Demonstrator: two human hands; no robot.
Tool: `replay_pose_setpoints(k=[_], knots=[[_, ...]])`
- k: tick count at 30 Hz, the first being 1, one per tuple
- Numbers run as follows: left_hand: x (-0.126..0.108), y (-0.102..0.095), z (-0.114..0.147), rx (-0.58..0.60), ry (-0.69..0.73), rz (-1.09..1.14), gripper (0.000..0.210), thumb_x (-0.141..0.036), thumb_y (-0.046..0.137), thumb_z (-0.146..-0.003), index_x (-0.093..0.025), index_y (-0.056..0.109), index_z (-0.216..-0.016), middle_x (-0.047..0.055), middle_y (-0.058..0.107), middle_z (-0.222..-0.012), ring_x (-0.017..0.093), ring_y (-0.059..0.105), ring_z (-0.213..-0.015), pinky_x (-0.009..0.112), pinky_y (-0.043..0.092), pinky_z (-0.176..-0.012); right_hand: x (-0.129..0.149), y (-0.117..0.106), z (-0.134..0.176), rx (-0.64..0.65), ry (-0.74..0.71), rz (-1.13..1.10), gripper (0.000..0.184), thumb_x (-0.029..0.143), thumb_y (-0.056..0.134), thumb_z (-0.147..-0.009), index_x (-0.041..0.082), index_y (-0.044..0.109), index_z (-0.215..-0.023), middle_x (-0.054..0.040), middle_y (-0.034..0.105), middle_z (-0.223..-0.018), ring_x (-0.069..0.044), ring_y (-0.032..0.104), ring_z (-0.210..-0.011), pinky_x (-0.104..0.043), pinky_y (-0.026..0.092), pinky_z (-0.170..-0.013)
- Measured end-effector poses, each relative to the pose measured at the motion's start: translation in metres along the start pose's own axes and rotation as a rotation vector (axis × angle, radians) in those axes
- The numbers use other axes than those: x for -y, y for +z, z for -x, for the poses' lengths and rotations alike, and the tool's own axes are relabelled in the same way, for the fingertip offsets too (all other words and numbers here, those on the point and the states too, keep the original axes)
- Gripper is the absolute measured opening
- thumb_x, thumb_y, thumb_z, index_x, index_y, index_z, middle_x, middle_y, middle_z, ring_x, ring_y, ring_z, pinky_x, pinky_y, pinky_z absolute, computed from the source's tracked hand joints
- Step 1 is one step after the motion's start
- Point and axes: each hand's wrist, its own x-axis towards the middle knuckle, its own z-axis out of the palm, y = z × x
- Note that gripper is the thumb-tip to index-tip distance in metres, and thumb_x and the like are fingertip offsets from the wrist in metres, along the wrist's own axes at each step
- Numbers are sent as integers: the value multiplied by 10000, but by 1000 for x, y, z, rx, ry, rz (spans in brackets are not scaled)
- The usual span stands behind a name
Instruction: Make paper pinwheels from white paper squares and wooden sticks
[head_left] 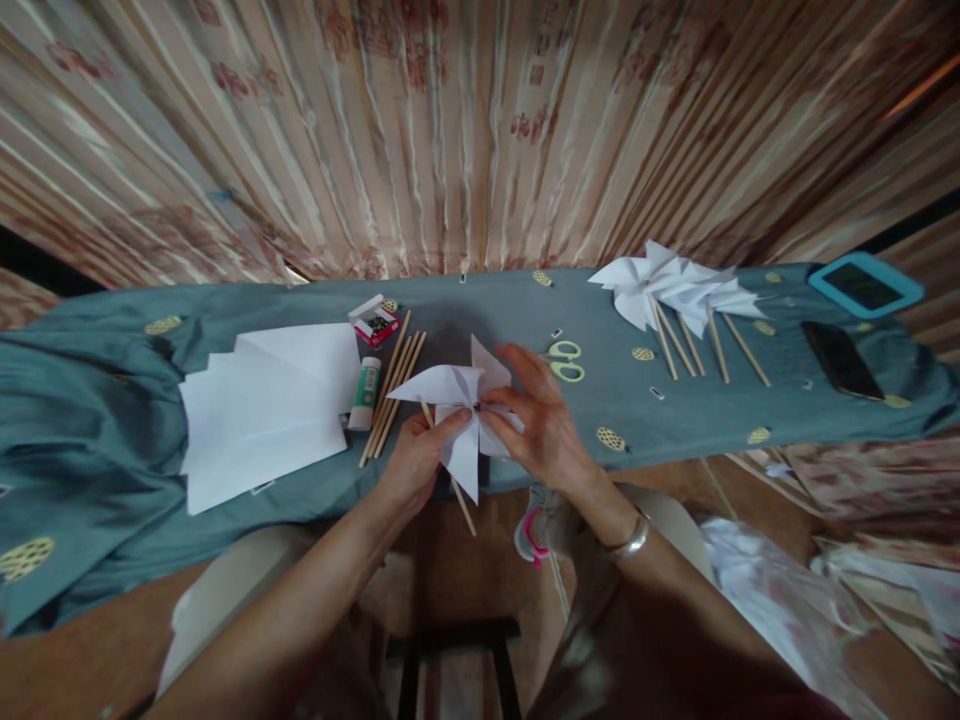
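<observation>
A white paper pinwheel (pixel 474 440) is held over the table's front edge, its blades folded in to the centre. My left hand (pixel 420 450) grips it from the left, thumb near the middle, with a thin wooden stick (pixel 463 505) also in its grasp, slanting down past the edge. From the right, my right hand (pixel 541 420) pinches at the pinwheel's centre, where a small dark spot shows; its index finger is raised. Green-handled scissors (pixel 566 362) lie just beyond my right hand. Several loose wooden sticks (pixel 394 395) lie left of the pinwheel.
A stack of white paper sheets (pixel 262 410) lies on the left, beside a glue stick (pixel 365 393) and a small red box (pixel 375 322). Finished-looking pinwheels (pixel 675 285) on sticks lie at the right. Farther right are a blue-framed tablet (pixel 866 284) and a black phone (pixel 840 358).
</observation>
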Motion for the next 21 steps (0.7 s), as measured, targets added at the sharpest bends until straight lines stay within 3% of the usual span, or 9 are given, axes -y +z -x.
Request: replay_pose_setpoints(k=[10,21], knots=[[1,-1,0,3,6,-5,336,-287,859,-507,-99,724,-750,34,714,-677,127,607,-593,232,457,-592,3,1,-10,45,-14,1,39,168,604,-826,181,638,-810,-134,481,-1416,-304,329,-1399,-517,350,-1115],[2,-4,0,15,31,-10,310,-284,865,-514,-114,723,-731,31,723,-696,126,615,-607,231,471,-613,5,3,-12,53,18,-19,78,147,619,-783,206,622,-834,-127,484,-1417,-294,328,-1409,-509,372,-1104]])
